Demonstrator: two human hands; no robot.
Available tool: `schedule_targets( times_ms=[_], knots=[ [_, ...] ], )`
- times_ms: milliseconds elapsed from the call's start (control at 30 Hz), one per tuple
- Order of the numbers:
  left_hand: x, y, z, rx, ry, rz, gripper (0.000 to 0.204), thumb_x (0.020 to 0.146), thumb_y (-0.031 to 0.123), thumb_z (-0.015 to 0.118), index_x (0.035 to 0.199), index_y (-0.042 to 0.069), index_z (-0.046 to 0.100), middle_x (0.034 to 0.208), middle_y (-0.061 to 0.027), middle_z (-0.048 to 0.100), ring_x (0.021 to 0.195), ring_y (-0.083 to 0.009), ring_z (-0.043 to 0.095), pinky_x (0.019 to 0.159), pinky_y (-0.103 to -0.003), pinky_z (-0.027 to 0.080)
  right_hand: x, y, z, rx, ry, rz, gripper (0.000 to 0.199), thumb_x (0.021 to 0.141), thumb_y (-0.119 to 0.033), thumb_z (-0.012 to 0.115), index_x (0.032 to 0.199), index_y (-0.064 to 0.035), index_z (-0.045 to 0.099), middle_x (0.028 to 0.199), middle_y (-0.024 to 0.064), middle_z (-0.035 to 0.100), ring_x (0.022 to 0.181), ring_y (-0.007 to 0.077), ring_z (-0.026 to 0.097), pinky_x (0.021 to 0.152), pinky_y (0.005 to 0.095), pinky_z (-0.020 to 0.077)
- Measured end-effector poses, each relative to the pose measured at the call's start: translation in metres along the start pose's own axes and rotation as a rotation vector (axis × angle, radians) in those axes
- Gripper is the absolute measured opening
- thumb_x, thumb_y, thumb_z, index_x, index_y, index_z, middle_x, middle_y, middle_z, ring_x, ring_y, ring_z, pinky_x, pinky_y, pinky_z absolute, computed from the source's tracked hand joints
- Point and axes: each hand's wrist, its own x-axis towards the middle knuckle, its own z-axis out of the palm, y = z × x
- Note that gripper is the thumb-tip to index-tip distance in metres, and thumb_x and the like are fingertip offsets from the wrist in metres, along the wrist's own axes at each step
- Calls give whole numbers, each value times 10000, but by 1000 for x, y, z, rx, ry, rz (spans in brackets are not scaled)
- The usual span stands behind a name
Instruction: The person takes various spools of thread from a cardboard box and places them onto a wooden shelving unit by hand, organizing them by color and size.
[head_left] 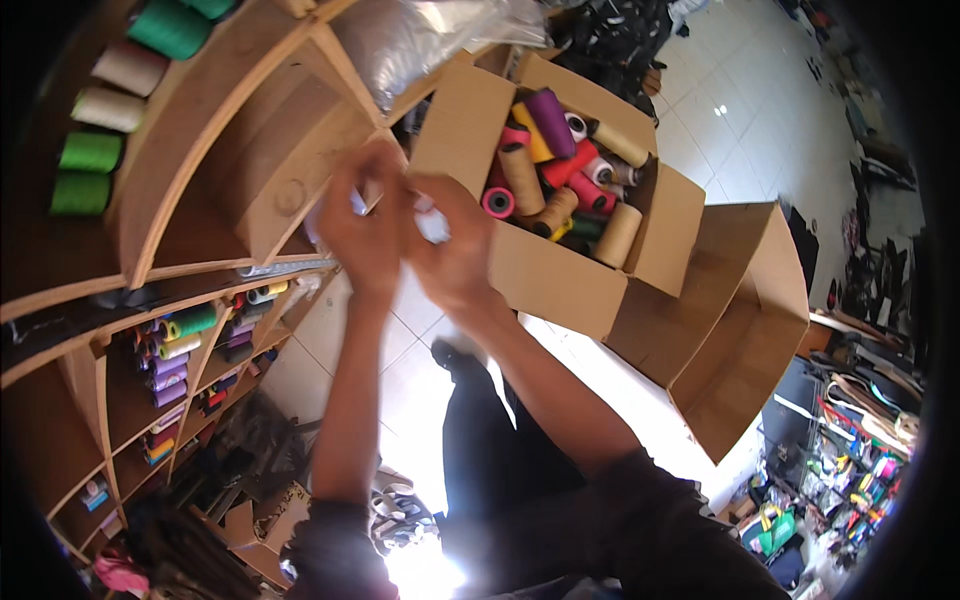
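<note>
My left hand (362, 235) and my right hand (452, 240) are raised close together in front of the wooden shelf, both blurred by motion. The fingers of both are curled, their tips near each other. Inside my right hand a small white thing (432, 222) shows, too smeared to name. What the left fingers pinch, if anything, I cannot make out. Just to the right stands an open cardboard box (560, 275) filled with thread spools, among them a purple spool (549, 122), a red one (568, 165) and a tan one (619, 236).
Green and cream thread cones (92, 152) stand on the upper left shelf (200, 120); lower compartments hold more spools (170, 370). A second open cardboard box (735, 340) lies at right. Clear plastic bags (425, 45) rest on top. Cluttered goods (840, 500) cover the lower right.
</note>
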Motion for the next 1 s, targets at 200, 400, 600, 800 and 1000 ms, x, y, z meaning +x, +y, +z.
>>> schedule_targets(
  times_ms=[200,400,600,800,1000],
  knots=[
    [-93,-17,96,-106,-465,-152,259,864,-19,652,1118,10,617,1014,-124,673,909,-224,665,826,-314,523,-39,74,-146,-469,-61,446,219,816,11,624,1034,11,640,948,168,663,890,325,638,814,402,499],
    [-63,-13,144,166,-547,86,562,802,13,718,1305,-8,467,1292,-198,507,1170,-343,518,990,-396,432,18,145,-184,-589,84,280,319,813,-60,663,1120,16,615,1010,190,641,970,344,613,882,431,477],
    [-50,-28,167,553,-553,176,751,747,39,781,1359,-47,354,1397,-253,360,1259,-425,389,1065,-452,348,69,162,-151,-876,-78,46,434,761,-133,739,1153,7,612,1129,172,602,1048,368,587,922,453,461],
    [-51,-22,165,270,-607,-37,701,706,14,811,1270,-15,396,1302,-250,469,1192,-405,469,1025,-440,390,82,170,-173,-679,-41,83,515,720,-149,804,1182,-25,613,1062,156,631,962,330,629,891,420,493],
    [-57,-51,156,-63,-554,-204,591,736,-4,803,1210,28,451,1085,-151,632,1001,-256,653,881,-363,511,65,119,-205,-82,203,391,535,747,-166,819,1192,30,596,1051,119,635,884,146,621,755,268,526]
  ],
)
